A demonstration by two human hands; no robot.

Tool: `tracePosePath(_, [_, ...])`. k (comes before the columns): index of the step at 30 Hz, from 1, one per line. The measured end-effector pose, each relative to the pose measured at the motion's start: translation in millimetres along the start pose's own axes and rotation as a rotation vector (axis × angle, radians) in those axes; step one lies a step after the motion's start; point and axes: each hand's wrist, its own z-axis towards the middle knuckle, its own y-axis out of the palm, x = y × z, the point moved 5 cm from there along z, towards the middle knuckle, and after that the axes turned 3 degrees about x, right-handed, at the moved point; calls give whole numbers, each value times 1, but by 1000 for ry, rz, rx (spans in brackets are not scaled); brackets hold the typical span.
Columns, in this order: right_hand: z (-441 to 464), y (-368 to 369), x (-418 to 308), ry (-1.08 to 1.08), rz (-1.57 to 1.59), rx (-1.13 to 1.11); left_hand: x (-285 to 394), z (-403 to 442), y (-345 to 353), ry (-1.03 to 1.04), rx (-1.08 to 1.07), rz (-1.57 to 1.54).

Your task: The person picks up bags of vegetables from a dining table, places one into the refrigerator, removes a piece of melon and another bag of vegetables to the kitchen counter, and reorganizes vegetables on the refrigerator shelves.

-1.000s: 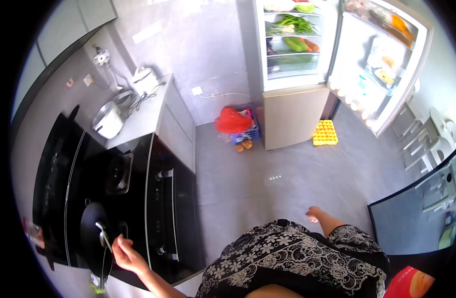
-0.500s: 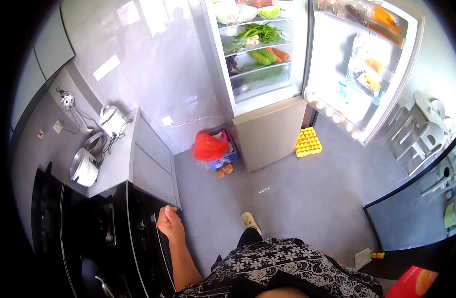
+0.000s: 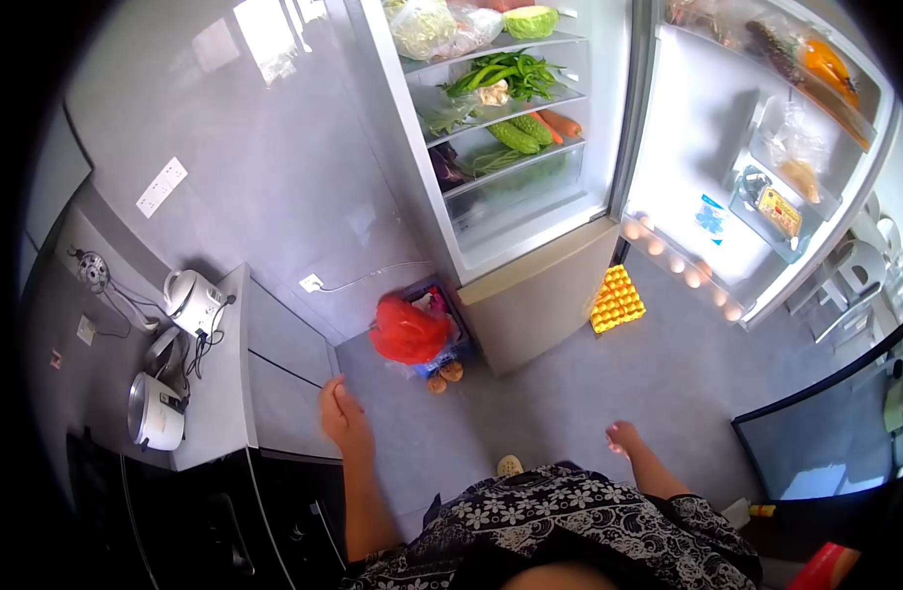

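My left hand [image 3: 343,415] hangs beside the counter, its fingers curled in loosely with nothing visible in them. Over the grey floor is my right hand [image 3: 622,438], fingers also curled, slightly blurred, with no object showing. In front stands a fridge with its upper door [image 3: 712,128] wide open. Its shelves hold green peppers [image 3: 510,74], bitter melons [image 3: 518,134], carrots [image 3: 559,122], a cut cabbage [image 3: 531,22] and bagged vegetables [image 3: 422,28]. Several eggs [image 3: 677,265] line the lowest door rack. Neither hand touches the fridge.
A red plastic bag [image 3: 408,330] lies on a blue basket [image 3: 455,344] left of the fridge, with round brown items [image 3: 444,378] before it. Yellow egg trays [image 3: 617,300] stand on the floor. Cookers [image 3: 159,413] sit on the left counter [image 3: 220,393]; white chairs [image 3: 854,280] stand right.
The view has moved nearer the fridge, which looks larger. My right hand has come into view at the lower right. My left hand stays curled on the left.
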Motion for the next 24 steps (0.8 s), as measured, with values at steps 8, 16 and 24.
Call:
tracePosePath(8, [-7,-58,-161,-457,-40,220,10,15,114,8,-327,28])
tracePosePath(16, [94,-191,-298,-781,-25,306,10,15,203,-73,-295,103])
tracePosePath(24, [110,-265,-384,-926,155,155,69,40,302,-100,-234,51])
